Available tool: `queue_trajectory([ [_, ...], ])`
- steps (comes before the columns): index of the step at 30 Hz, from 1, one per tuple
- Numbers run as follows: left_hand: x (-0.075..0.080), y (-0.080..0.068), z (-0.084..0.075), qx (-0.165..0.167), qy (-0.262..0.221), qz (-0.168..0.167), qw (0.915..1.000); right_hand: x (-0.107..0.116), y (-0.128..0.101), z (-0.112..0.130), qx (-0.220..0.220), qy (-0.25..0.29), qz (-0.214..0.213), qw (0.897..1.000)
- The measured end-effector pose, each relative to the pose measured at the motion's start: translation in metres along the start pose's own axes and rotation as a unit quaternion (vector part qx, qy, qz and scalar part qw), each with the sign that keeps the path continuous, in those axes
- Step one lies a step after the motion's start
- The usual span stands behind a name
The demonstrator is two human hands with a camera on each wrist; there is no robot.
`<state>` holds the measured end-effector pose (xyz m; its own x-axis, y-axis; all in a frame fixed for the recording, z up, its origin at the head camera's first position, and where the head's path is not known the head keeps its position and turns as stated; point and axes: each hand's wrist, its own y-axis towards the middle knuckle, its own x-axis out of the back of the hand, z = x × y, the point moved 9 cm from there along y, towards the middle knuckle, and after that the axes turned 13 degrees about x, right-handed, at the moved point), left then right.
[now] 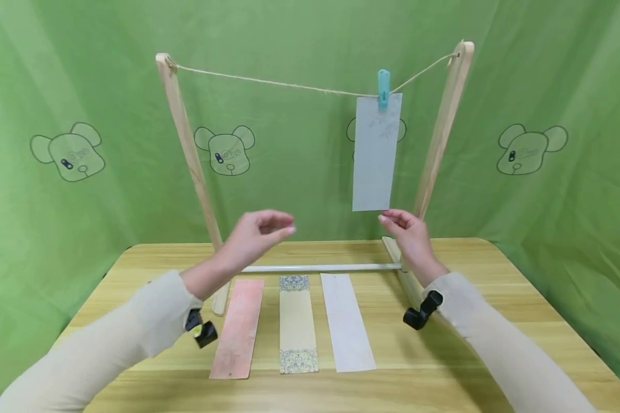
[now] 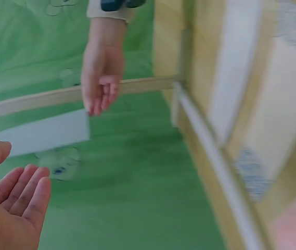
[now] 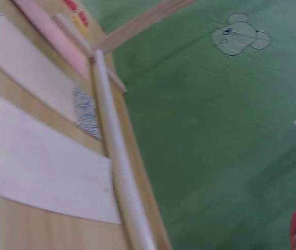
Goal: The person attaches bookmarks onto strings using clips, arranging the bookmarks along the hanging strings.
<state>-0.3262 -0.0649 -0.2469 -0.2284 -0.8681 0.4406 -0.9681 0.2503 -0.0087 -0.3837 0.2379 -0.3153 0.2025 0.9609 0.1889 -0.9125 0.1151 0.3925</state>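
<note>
A pale blue-grey paper strip [image 1: 374,158] hangs from a twine line [image 1: 268,82], held at its top by a turquoise clothespin [image 1: 384,90]. My right hand [image 1: 409,235] is at the strip's lower right corner, thumb and fingertips just under the bottom edge; whether they touch it is unclear. Left of the strip, my left hand [image 1: 255,232] is raised with loosely bent fingers and nothing in them. On the table lie three more strips: pink [image 1: 237,330], cream with blue patterned ends [image 1: 297,321] and whitish [image 1: 347,324].
Two wooden posts [image 1: 188,143] carry the twine, joined low down by a white rod [image 1: 322,268]. The stand is on a wood-grain table [image 1: 418,378]. Behind hangs a green curtain [image 1: 299,172] with bear drawings. Small red and yellow items [image 3: 77,13] lie beyond the pink strip in the right wrist view.
</note>
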Motion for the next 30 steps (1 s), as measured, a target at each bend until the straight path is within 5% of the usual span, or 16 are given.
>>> queue_trajectory([
  [10,0.030,-0.022,0.074,0.006,-0.014,-0.048,0.9987,-0.014,-0.036,-0.025,-0.013,-0.014,0.053,0.998],
  [18,0.057,-0.043,0.112,0.039,-0.054,-0.076,0.9949,-0.022,-0.062,-0.042,-0.018,0.024,0.047,0.998],
  [30,0.083,-0.064,0.165,0.089,-0.113,-0.098,0.9847,-0.036,-0.102,-0.055,-0.030,0.000,0.071,0.997],
])
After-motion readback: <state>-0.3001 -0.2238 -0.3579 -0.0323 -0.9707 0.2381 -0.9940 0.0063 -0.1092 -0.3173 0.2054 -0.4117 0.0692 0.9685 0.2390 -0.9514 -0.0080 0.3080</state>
